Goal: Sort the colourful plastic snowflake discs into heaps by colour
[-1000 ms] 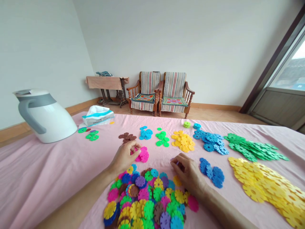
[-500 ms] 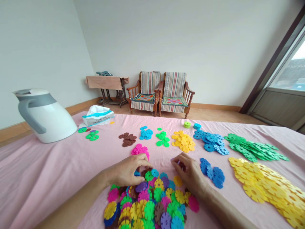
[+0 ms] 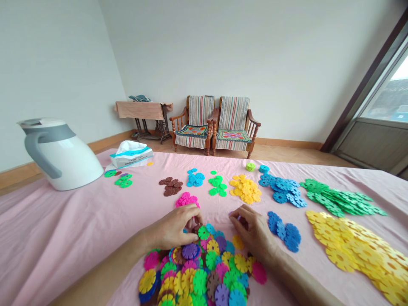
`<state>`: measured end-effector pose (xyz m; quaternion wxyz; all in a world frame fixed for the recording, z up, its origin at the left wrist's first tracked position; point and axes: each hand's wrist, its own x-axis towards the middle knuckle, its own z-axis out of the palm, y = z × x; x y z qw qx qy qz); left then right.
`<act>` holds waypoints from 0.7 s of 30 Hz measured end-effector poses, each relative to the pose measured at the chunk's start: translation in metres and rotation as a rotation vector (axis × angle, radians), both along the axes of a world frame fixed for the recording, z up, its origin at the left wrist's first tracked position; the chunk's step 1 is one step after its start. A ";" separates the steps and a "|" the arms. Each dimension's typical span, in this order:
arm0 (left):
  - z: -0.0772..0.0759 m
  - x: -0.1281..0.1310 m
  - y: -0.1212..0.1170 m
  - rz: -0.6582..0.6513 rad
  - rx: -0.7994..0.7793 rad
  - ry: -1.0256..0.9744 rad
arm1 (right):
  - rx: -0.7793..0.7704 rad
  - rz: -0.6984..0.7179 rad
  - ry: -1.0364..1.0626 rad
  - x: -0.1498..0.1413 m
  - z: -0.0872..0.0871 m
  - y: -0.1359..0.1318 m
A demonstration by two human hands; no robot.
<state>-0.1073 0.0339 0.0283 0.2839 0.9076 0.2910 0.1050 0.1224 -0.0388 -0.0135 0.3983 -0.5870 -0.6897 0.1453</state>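
Note:
My left hand [image 3: 175,227] rests at the top edge of a large mixed heap of snowflake-shaped plastic discs [image 3: 199,267], its fingertips pinched on a dark disc [image 3: 194,227], though I cannot tell if it is held. My right hand [image 3: 251,229] pinches a small purple disc [image 3: 237,217] beside the heap. A magenta pile [image 3: 187,199] lies just above my left hand. A blue group [image 3: 283,231] lies to the right of my right hand, and a yellow disc [image 3: 237,242] lies just below its fingers.
Sorted piles of brown, blue, green and yellow discs cover the pink sheet [image 3: 63,221]. A large yellow spread [image 3: 353,255] lies at right. A white jug [image 3: 60,155] and a tissue box [image 3: 130,155] stand at the far left; wooden chairs stand beyond the bed.
My left hand has moved down from the magenta pile to the top of the mixed heap, uncovering the pile. My right hand has barely moved.

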 end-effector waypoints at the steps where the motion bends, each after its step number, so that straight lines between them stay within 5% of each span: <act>1: 0.002 -0.001 0.002 0.006 0.024 -0.010 | -0.001 -0.001 0.002 0.000 0.000 0.000; 4: 0.003 -0.009 0.014 0.068 0.107 -0.047 | -0.004 -0.006 0.001 0.001 -0.001 0.000; 10: -0.019 -0.034 0.059 0.511 0.271 -0.144 | -0.002 0.002 0.006 0.000 -0.002 0.001; 13: -0.025 -0.040 0.070 0.607 0.361 -0.213 | -0.001 -0.001 0.009 0.000 -0.002 0.001; 16: -0.017 -0.037 0.063 0.502 0.318 -0.250 | -0.008 -0.002 0.014 0.000 -0.001 0.000; 21: 0.002 -0.022 0.031 0.034 0.014 -0.061 | -0.021 -0.001 0.010 0.000 -0.002 0.000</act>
